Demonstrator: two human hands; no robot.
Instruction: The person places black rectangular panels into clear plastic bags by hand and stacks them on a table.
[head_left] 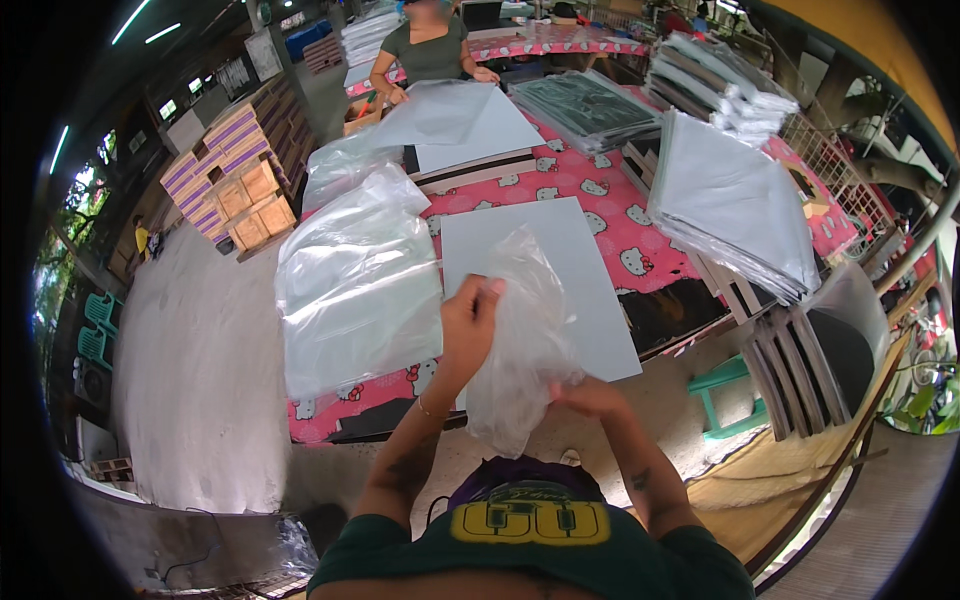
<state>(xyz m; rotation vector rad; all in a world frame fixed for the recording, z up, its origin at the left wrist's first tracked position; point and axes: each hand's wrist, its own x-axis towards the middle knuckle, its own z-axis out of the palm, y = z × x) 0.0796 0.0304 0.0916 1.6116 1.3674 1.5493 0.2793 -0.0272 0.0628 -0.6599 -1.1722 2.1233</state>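
Note:
A clear plastic bag (525,335), crumpled and hanging loosely, is held in front of me above a large white board (605,300). My left hand (470,312) is closed on its upper left side. Lower down, the fingers of my right hand (590,397) pinch the bag's right edge, slightly blurred. The white board lies flat on the table and sticks out a little over its near edge. Left of the board lies a pile of flat clear plastic bags (360,300), close to my left hand.
The table wears a pink patterned cloth (560,180). Across it a person (430,50) handles another clear bag (440,110) over a white board. Bagged boards (735,190) are stacked at right, with a green stool (725,395) below. Cartons (240,165) stand at left.

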